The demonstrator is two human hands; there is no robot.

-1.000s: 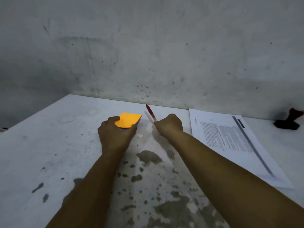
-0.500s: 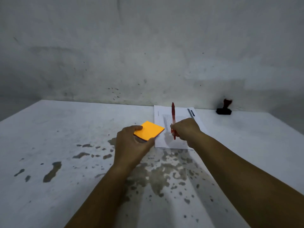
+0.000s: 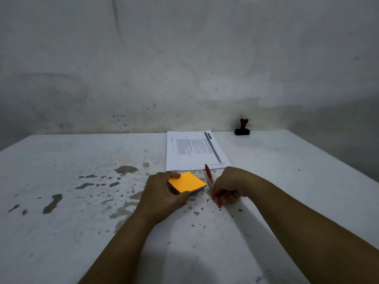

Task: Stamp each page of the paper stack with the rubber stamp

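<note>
Holding pad point(image 3: 187, 182) in left hand point(image 3: 162, 193), pen point(image 3: 211, 184) gripped in right hand point(image 3: 229, 187); both needed setting down before reaching the stamp point(image 3: 242, 128), upper right beyond the stack point(image 3: 194, 152).

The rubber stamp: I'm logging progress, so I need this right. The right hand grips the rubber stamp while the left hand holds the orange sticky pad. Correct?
Not quite. In the head view the right hand grips a red pen, not the rubber stamp, which stands untouched by the wall beyond the paper stack. The left hand does hold the orange sticky pad.
</note>
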